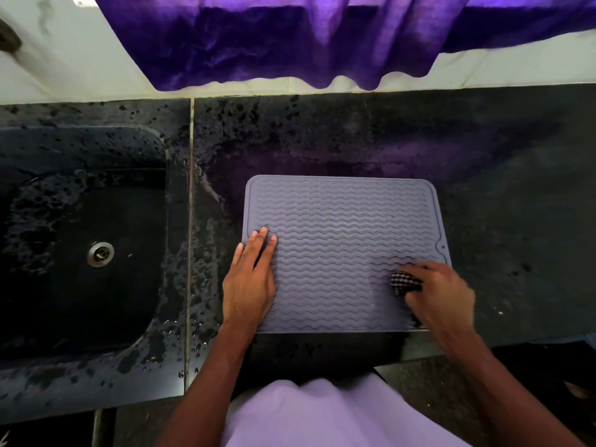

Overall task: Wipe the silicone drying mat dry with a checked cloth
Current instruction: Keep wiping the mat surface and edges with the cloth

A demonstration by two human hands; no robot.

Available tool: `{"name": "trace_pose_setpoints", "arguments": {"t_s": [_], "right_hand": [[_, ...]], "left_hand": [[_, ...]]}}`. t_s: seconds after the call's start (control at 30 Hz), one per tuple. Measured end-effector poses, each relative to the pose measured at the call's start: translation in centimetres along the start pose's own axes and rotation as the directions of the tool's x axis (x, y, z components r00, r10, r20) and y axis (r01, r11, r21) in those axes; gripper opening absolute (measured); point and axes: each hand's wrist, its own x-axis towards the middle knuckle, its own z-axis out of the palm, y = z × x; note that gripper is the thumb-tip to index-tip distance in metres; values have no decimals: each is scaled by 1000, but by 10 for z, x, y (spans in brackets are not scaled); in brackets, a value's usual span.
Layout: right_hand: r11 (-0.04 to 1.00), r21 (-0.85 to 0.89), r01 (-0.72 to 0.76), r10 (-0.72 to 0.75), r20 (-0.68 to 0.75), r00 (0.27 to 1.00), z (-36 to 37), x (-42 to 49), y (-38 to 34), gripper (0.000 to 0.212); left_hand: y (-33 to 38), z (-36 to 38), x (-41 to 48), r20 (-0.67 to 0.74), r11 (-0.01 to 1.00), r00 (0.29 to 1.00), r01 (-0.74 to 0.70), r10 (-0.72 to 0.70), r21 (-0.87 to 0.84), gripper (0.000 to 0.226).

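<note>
On the dark stone counter (503,195), right of the sink (42,150), the grey silicone drying mat (342,233) lies flat with its wavy ribs running left to right. Its near edge sits close to the counter's front lip; its left edge lies near the pale seam (191,195) between the sink slab and the counter.

Left hand (250,282): flat, fingers straight and together, pressing on the mat's left margin. The heel of the palm hangs over the edge onto the wet stone.

Right hand (442,293): fingers curled round a bunched checked cloth (405,281) (black-and-white check, mostly hidden under the hand), held down on the mat near its near right corner. The hand is slightly blurred.

Room around the mat: a band of counter runs between its far edge and the white wall (516,69), where a purple curtain (290,40) hangs with its hem above the counter. A wider stretch of stone lies to the right. Water spots cover the stone around the sink and beside the mat's left edge. The drain (101,254) is visible in the basin.
</note>
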Motion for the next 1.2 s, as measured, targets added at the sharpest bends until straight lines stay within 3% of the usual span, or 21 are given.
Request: {"name": "trace_pose_setpoints", "arguments": {"t_s": [0.2,0.3,0.4,0.53,0.73,0.93,1.13,1.2], "right_hand": [[959,37,-282,281,27,959,-21,3,30,43],[966,146,-214,199,114,973,-21,4,12,42],[949,310,-66,26,131,991,-10,0,-21,44],[961,267,74,-100,87,991,17,-11,-54,40],[976,182,-118,116,22,993,18,-7,-33,44],[912,145,-384,388,-5,922,-1,3,16,40],[858,141,-493,504,-46,863,-18,8,43,37],[879,157,-451,463,-52,885,-21,7,35,36]], "left_hand": [[2,2,0,-11,1000,1000,11,-11,10,50],[3,3,0,-5,1000,1000,19,-19,12,49],[2,3,0,2,999,1000,20,-20,25,50],[1,3,0,1,999,1000,14,-14,43,50],[1,1,-1,-2,999,1000,4,-4,52,49],[2,2,0,-2,998,1000,-1,1,64,48],[3,1,0,-1,998,1000,3,-3,64,49],[4,1,0,-3,998,1000,5,-5,64,49]]}}
